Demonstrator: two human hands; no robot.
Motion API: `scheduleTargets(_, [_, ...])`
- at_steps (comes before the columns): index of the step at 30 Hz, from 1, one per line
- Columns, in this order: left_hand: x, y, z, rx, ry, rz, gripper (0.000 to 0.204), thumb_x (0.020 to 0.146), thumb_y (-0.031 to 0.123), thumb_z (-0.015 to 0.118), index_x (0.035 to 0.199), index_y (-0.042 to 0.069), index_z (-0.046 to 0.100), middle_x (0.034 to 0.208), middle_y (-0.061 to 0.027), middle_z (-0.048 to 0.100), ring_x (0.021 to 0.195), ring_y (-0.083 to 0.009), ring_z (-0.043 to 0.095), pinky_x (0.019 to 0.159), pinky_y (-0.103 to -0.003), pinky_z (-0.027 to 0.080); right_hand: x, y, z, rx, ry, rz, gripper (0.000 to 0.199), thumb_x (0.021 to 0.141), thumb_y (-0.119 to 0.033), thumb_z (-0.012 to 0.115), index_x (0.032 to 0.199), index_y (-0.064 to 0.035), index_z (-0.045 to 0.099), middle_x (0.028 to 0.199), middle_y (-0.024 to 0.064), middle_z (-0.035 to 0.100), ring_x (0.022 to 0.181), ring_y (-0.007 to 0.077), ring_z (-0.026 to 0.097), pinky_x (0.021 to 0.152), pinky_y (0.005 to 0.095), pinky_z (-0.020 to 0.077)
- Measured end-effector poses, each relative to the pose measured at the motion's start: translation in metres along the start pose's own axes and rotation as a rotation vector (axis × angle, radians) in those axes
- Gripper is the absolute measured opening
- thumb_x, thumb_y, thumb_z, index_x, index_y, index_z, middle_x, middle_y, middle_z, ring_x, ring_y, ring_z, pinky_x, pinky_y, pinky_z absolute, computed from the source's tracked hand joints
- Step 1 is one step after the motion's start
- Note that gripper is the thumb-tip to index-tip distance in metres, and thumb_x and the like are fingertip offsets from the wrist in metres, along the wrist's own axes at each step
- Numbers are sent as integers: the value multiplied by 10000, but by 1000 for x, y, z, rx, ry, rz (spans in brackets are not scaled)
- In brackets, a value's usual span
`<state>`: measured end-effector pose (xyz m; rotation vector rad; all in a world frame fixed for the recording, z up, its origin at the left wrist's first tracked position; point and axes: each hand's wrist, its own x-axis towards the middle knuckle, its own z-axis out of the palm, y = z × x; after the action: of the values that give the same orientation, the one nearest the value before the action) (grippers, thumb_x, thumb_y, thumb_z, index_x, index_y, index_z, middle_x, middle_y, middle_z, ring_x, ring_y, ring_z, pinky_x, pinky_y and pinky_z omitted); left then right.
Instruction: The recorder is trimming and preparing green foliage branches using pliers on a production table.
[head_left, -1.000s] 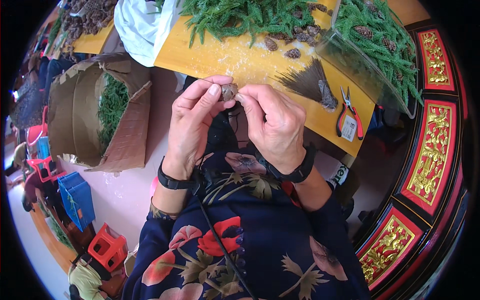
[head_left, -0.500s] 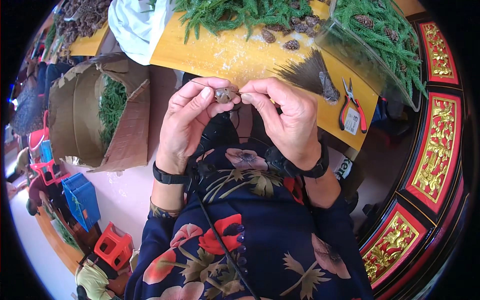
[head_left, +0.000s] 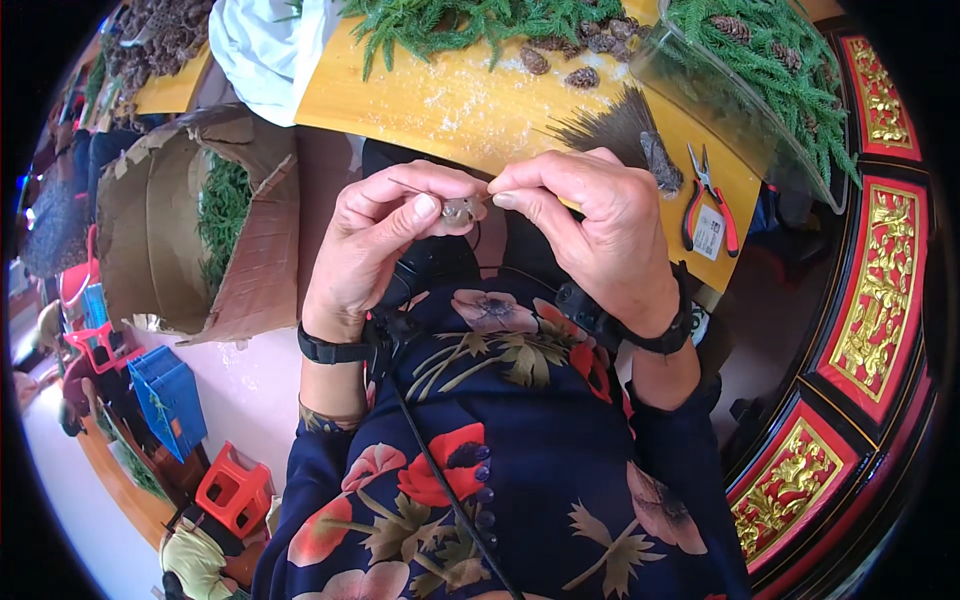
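In front of my body, my left hand [head_left: 375, 230] pinches a small brown pine cone [head_left: 460, 215] between thumb and fingers, its rounded end turned up. A thin dark wire runs across it and sticks out past the left fingers. My right hand [head_left: 595, 215], just to the right of the cone, pinches the wire's end [head_left: 490, 193] between thumb and forefinger. A bundle of brown wires [head_left: 615, 130] lies on the yellow table [head_left: 400, 105] beyond the right hand. Red-handled pliers [head_left: 708, 205] with a white tag rest near its right edge.
Green pine sprigs [head_left: 450, 30] and several loose pine cones [head_left: 582, 77] lie farther back. A clear bin [head_left: 740, 120] of greenery stands right. Left are an open cardboard box [head_left: 250, 270], a blue crate [head_left: 168, 400] and a red stool [head_left: 235, 490]. Carved red-and-gold panels [head_left: 873, 285] line the right.
My right hand has moved slightly right and up, still pinching the wire. My left hand has tilted a little with the pine cone, which sits slightly lower.
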<state>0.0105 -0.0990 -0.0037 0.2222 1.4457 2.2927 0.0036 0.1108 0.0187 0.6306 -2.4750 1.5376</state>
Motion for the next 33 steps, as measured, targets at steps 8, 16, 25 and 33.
scheduleTargets(8, [3,3,7,-159,-75,-145,186,964,163,510,1018,0,585,1058,-174,631,856,-193,640,736,-295,549,-2,1,-1,-124,-36,-33,75,751,-55,720,821,-63,693,721,64,671,642,215,618,631,290,453])
scheduleTargets(16, [3,-1,-2,-235,-29,-114,110,927,138,556,964,36,574,983,-207,640,685,-141,561,617,-229,466,-9,6,-1,5,32,134,147,785,-49,708,928,-47,675,772,58,678,672,137,622,655,245,450])
scheduleTargets(25, [5,-6,-5,-245,88,-102,48,889,73,581,934,60,570,937,-174,648,670,-117,545,598,-207,440,-24,25,19,505,-128,511,223,884,-89,648,1080,14,614,917,33,654,770,56,586,706,203,462])
scheduleTargets(33, [6,-8,9,-101,221,-71,153,862,10,627,975,63,540,897,-101,657,685,-80,554,604,-177,440,-3,19,37,788,-117,479,196,900,-90,628,1062,22,622,886,25,638,767,60,583,713,200,472])
